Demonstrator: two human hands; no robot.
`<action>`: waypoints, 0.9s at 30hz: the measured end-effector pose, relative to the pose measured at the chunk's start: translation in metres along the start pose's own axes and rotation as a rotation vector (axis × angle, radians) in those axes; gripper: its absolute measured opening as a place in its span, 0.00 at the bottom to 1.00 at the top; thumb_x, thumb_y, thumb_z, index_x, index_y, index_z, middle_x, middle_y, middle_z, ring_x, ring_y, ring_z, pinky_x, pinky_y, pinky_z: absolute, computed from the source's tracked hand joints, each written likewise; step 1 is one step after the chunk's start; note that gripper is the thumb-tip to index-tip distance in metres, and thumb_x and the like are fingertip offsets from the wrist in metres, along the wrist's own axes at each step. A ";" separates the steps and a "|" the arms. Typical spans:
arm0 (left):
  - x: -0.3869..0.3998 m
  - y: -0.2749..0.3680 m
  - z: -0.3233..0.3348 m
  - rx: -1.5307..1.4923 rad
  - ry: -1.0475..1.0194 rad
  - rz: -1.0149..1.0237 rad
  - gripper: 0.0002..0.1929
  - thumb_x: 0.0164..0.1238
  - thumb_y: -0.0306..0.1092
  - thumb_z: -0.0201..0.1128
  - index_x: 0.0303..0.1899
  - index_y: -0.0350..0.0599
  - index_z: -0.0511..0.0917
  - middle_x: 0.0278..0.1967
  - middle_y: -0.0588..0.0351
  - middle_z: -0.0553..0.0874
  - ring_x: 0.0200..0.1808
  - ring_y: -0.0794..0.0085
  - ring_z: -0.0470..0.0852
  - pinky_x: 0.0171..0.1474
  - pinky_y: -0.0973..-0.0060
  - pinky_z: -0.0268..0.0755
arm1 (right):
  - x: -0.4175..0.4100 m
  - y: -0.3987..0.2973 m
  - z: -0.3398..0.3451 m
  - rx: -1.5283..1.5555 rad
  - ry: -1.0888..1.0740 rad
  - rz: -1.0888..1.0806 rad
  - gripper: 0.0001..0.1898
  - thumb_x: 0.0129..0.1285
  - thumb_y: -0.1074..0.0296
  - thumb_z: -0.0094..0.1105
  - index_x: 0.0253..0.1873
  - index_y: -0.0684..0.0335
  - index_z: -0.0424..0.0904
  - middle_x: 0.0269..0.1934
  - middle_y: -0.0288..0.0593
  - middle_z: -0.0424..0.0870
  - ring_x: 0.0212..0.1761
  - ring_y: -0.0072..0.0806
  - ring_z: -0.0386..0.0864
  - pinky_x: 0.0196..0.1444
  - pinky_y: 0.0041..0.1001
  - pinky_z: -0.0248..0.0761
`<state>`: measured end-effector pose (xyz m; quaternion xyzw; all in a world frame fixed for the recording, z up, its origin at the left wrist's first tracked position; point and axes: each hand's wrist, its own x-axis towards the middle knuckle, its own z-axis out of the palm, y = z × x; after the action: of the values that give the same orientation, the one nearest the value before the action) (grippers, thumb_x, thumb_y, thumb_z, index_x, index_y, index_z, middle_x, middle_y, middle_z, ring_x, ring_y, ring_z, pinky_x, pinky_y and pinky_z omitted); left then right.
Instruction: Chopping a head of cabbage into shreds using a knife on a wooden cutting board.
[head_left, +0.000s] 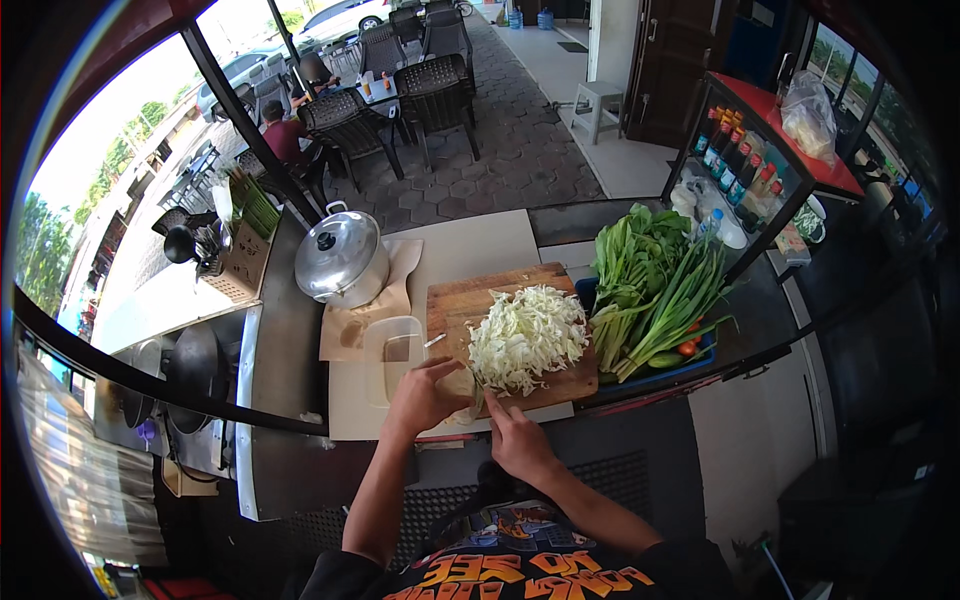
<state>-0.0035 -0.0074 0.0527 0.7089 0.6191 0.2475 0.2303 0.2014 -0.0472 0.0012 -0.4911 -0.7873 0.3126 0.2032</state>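
Under my left hand (422, 399) is a pale chunk of cabbage (457, 385), gripped at the left edge of the wooden cutting board (457, 300). My right hand (523, 444) is closed around a knife (479, 391), its index finger stretched forward along the blade. The blade stands against the right side of the chunk, and the handle is hidden in my fist. A heap of shredded cabbage (529, 337) covers much of the board just beyond the knife. Left of the board, near my left hand, lies a clear plastic container (394, 345).
A lidded aluminium pot (343, 259) stands on brown paper (405, 262) at the back left. Right of the board, a blue tray (701, 365) bears leafy greens (637, 247), spring onions (679, 307) and tomatoes (687, 348). Bottles (731, 161) fill a shelf; a wok (196, 375) sits far left.
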 end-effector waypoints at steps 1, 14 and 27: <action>0.000 0.001 0.000 -0.002 0.001 0.000 0.32 0.43 0.41 0.83 0.55 0.43 0.85 0.58 0.40 0.85 0.57 0.48 0.85 0.61 0.62 0.78 | 0.007 0.004 0.002 0.024 -0.006 0.011 0.31 0.70 0.69 0.53 0.78 0.59 0.62 0.38 0.61 0.80 0.35 0.58 0.84 0.42 0.48 0.80; 0.001 -0.005 -0.001 -0.013 -0.001 -0.016 0.31 0.43 0.39 0.84 0.53 0.39 0.85 0.57 0.42 0.86 0.57 0.51 0.85 0.60 0.63 0.78 | -0.007 0.013 -0.006 0.137 -0.030 0.046 0.27 0.73 0.69 0.52 0.75 0.60 0.66 0.42 0.64 0.83 0.46 0.59 0.83 0.51 0.46 0.78; 0.002 0.005 0.008 -0.018 0.119 -0.138 0.28 0.42 0.38 0.85 0.49 0.39 0.86 0.53 0.44 0.87 0.52 0.52 0.87 0.56 0.63 0.79 | -0.023 0.006 -0.009 0.258 0.118 -0.065 0.28 0.74 0.70 0.51 0.77 0.59 0.63 0.39 0.61 0.80 0.38 0.60 0.81 0.45 0.48 0.77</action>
<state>0.0061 -0.0063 0.0499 0.6466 0.6767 0.2783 0.2158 0.2211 -0.0635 0.0030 -0.4526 -0.7429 0.3748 0.3206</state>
